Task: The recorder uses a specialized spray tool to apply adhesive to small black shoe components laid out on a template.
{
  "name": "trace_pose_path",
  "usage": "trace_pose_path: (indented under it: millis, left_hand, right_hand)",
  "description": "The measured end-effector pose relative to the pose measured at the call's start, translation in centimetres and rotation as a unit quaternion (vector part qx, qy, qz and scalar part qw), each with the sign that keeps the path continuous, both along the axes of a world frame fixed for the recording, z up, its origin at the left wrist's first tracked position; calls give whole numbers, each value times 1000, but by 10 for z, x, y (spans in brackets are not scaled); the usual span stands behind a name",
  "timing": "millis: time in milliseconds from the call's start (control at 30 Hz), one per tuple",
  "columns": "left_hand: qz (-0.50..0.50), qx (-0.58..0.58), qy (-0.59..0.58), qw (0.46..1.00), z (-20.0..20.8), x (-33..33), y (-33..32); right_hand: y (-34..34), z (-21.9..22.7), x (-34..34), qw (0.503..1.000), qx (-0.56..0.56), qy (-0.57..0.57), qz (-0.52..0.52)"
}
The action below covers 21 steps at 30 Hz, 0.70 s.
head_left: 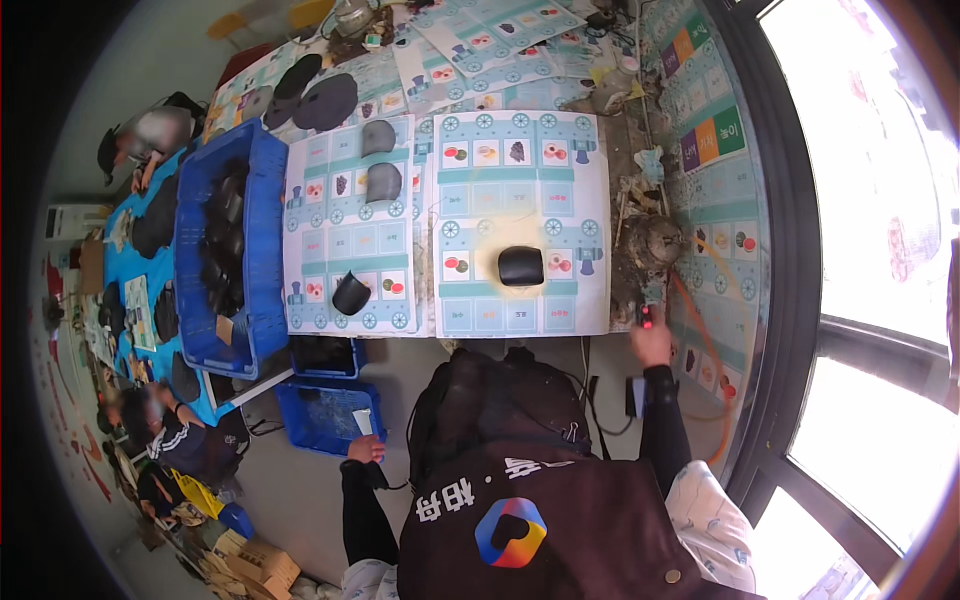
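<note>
Low at the left, over a blue crate (330,405), my left hand (366,448) is closed around a small white flat object (362,421) whose kind I cannot make out. My right hand (652,345) is at the table's right edge, its fingers closed on a small dark device (645,318) with a red light. A black curved piece (520,267) lies on the right printed sheet (590,315), over a yellowish stain. Another black curved piece (351,294) rests tilted on the left sheet (300,250). Two grey curved pieces (378,136) sit farther back.
A deep blue bin (268,240) full of dark pieces stands left of the sheets. Beside the right wall are a grimy round metal part (655,241) and an orange hose (712,380). Dark flat pieces (326,102) lie far left. Other people (190,440) are at the left.
</note>
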<state>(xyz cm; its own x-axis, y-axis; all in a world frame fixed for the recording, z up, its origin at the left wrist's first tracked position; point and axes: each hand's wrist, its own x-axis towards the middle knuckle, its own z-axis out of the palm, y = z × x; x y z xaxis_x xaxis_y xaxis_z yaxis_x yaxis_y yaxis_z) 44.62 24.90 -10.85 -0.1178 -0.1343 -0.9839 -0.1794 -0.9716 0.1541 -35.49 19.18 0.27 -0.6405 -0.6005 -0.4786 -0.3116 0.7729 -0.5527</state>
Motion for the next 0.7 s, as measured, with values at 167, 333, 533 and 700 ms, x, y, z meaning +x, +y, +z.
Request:
trace_pose_path:
  millis: [167,333,533,700]
  left_hand:
    - [-307,-352,109,878,7,8,23]
    - [50,-72,-4,996,37,-16,-52]
    - [0,-201,-114,973,62,4,-132]
    - [-62,-213,-152,963,58,13,-167]
  right_hand:
    - [-46,92,100,884,-136,-441,-75]
    - [-81,85,145,941,-103,-316,-68]
    - [-88,78,164,950,-59,-299,-64]
    - [-85,73,171,962,-116,-219,-116]
